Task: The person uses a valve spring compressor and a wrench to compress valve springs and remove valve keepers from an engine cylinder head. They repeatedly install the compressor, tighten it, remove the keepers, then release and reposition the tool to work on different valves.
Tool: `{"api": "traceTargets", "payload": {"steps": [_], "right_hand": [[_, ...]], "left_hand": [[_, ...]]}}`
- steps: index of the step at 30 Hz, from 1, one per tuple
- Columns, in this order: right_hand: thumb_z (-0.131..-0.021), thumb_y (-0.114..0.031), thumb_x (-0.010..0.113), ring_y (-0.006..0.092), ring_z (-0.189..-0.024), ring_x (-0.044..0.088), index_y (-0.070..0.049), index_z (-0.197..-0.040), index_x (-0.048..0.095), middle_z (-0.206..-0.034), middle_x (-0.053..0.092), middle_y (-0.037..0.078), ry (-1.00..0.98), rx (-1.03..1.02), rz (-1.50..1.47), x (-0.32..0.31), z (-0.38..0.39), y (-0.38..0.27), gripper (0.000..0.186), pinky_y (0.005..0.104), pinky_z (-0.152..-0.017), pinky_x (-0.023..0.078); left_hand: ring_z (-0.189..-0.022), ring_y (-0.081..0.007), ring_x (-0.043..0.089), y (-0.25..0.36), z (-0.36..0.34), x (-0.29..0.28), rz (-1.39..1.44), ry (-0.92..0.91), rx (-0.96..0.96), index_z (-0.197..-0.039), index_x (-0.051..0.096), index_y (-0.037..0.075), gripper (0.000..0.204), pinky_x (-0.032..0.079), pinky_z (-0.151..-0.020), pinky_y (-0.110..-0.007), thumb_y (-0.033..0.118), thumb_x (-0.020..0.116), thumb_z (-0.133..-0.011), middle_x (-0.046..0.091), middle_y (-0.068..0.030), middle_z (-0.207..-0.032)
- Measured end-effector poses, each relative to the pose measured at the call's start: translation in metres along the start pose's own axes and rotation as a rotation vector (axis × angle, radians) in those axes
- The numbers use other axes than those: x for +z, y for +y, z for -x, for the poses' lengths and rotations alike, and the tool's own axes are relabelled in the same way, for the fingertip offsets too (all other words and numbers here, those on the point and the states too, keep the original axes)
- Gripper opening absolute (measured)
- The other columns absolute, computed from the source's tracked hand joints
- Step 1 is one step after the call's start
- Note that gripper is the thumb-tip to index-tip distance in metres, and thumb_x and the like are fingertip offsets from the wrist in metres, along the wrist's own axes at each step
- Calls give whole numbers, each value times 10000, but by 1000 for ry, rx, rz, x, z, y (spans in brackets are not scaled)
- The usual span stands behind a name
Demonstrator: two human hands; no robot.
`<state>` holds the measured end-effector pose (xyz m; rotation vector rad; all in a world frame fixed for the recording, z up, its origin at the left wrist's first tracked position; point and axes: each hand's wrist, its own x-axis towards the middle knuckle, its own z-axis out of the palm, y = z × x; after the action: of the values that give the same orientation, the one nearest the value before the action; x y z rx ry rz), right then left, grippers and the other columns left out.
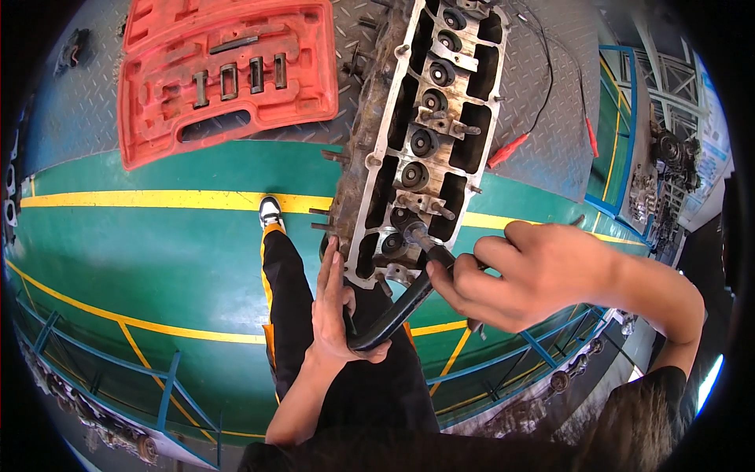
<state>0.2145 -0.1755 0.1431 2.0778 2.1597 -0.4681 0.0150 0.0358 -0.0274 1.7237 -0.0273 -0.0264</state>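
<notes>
A metal engine cylinder head [370, 169] lies lengthwise in front of me, with a row of round valve positions along its middle. A black, bent-frame clamp, seemingly a valve spring compressor [399, 313], reaches over its near end. The clamp's silver tip sits at one of the nearest valve positions. My left hand [334, 315] holds the frame at its lower bend, fingers stretched upward beside the head's near end. My right hand [515, 275] is closed, its fingers curled at the clamp's upper end by the silver shaft. Part of the clamp is hidden below the head.
An open red tool case [228, 86] with several metal adapters lies at the far left on a patterned metal plate [71, 118]. Right of the head, a black cable with red clips [507, 151] lies on the plate. Blue railings [167, 393] stand around the green floor.
</notes>
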Motion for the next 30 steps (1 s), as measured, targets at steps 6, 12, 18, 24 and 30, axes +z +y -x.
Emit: {"api": "traceTargets", "payload": {"steps": [6, 12, 18, 24, 30], "right_hand": [[-784, -221, 614, 90, -663, 451, -53, -1143, 625, -886, 455, -7, 33, 3, 42, 3, 1, -3, 397, 225, -453, 302], [-808, -165, 606, 84, -609, 460, -32, -1144, 646, -819, 440, -6, 37, 27, 125, 1, -5, -9, 363, 212, -452, 332], [-820, -205, 595, 85, -632, 462, -41, -1220, 604, -858, 480, -9, -33, 17, 160, -7, -5, -9, 433, 216, -487, 341], [-750, -591, 658, 128, -661, 477, -44, -1283, 523, -981, 490, 19, -142, 43, 68, -16, 0, -8, 776, 247, -471, 384], [-687, -710, 671, 137, -679, 500, -50, -1225, 515, -1017, 520, 30, -189, 163, 103, -23, -4, -21, 865, 264, -496, 396]], "left_hand": [[-519, -182, 473, 4, -4, 0, 46, -15, -23, -1516, 220, -127, 1212, 364, -469, -262, 533, 817, -694, 276, -403, -1530], [-506, -158, 450, 3, 1, -4, 71, 10, -33, -1503, 269, -124, 1175, 369, -475, -262, 504, 827, -681, 315, -344, -1548], [-567, -236, 562, 6, 1, -2, -41, 72, -3, -1483, 287, -139, 1139, 406, -474, -291, 585, 752, -737, 374, -361, -1497], [-595, -270, 558, 10, 1, 0, 13, 54, -10, -1510, 256, -97, 1129, 444, -512, -323, 557, 763, -741, 362, -334, -1515], [-776, -336, 666, 10, 2, 1, -9, 37, -79, -1461, 335, -111, 1063, 532, -595, -354, 571, 742, -754, 400, -329, -1485]]}}
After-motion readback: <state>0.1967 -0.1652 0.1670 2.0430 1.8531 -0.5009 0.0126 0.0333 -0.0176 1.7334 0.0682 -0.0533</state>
